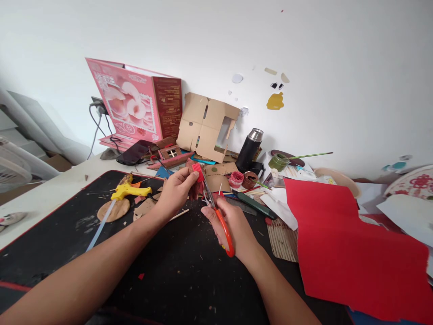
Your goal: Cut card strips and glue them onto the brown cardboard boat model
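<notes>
My left hand [176,190] pinches a small ridged red piece [198,172], which looks like corrugated card, between thumb and fingers. In my right hand [237,221] is a pair of scissors [226,231] with orange-red handles, my fingers through the loops. The metal blades point up and away, right at the edge of the red piece. Whether they are cutting into it I cannot tell. Both hands hover above the black mat [169,280]. Behind them lie a flat brown cardboard piece [221,174] and small painted parts.
A yellow glue gun [126,188] rests by a round wooden disc [113,210] on the left. Paint jars [236,179], a black thermos [248,151] and a green-handled cutter [257,205] stand or lie at the back. Large red sheet [355,248] covers the right. A pink box [131,104] leans behind.
</notes>
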### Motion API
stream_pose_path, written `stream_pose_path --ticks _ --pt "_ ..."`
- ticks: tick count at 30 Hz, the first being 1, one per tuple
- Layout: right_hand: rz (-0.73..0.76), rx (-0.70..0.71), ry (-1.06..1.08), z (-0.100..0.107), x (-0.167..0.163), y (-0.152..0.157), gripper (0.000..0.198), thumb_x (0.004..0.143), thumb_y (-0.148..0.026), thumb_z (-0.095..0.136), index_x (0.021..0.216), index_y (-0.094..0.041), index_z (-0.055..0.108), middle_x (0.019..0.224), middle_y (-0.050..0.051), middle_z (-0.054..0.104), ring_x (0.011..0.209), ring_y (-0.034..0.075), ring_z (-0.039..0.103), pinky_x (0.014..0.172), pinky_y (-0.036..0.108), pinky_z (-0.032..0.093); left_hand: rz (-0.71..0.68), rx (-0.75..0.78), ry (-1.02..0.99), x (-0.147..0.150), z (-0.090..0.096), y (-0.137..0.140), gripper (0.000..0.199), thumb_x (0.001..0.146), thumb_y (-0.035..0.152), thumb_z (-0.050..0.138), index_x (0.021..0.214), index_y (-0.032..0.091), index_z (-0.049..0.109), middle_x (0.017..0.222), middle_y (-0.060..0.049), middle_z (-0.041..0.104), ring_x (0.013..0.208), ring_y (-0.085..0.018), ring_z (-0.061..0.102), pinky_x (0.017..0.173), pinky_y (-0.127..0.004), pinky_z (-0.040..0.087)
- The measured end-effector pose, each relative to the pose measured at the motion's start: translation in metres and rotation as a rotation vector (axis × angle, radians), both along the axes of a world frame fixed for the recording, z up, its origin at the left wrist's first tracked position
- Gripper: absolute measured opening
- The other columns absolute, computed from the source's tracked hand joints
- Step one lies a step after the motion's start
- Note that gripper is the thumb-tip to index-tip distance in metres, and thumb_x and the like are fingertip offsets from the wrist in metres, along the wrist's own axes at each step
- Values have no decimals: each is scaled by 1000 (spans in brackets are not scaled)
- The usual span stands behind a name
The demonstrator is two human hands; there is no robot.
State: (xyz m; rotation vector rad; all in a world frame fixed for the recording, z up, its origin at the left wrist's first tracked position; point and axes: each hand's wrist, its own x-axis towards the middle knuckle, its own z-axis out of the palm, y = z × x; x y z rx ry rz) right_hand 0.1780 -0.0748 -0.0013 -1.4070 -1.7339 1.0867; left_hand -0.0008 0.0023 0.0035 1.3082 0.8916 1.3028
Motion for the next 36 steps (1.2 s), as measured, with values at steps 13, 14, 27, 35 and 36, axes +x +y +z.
stream_pose_path --ticks 13,14,27,35,36 --pt "-20 134 -122 6 -1 -1 40 103 -59 61 83 -24 56 61 -4 57 53 15 49 55 26 35 -7 -3 18 0 -1 2 33 93 48 71 80 20 63 58 2 63 42 -11 53 42 -21 43" --pt "-19 137 -120 6 -1 -1 40 103 -59 61 83 -24 56 62 -4 57 53 15 49 55 26 35 -8 -3 17 -1 -1 2 33 93 48 72 79 20 63 57 2 62 42 -11 53 42 -21 43" --pt "-6 121 -115 0 -1 0 40 103 -61 62 88 -24 60 60 -3 60 50 17 60 55 26 42 -6 1 15 -1 -1 2 33 93 48 72 80 20 62 56 3 61 43 -11 53 42 -21 43" --pt "33 -12 58 -5 1 1 45 95 -67 74 98 -24 65 66 -2 69 57 20 75 56 26 55 5 -28 13 -3 -1 3 35 90 51 73 80 20 61 57 3 61 42 -11 53 42 -22 43" --pt "40 -14 75 -6 1 1 46 93 -68 76 98 -23 65 68 -1 69 59 21 76 58 26 56 7 -28 17 -3 -1 3 35 90 51 73 80 20 60 56 3 61 42 -11 52 41 -22 43"
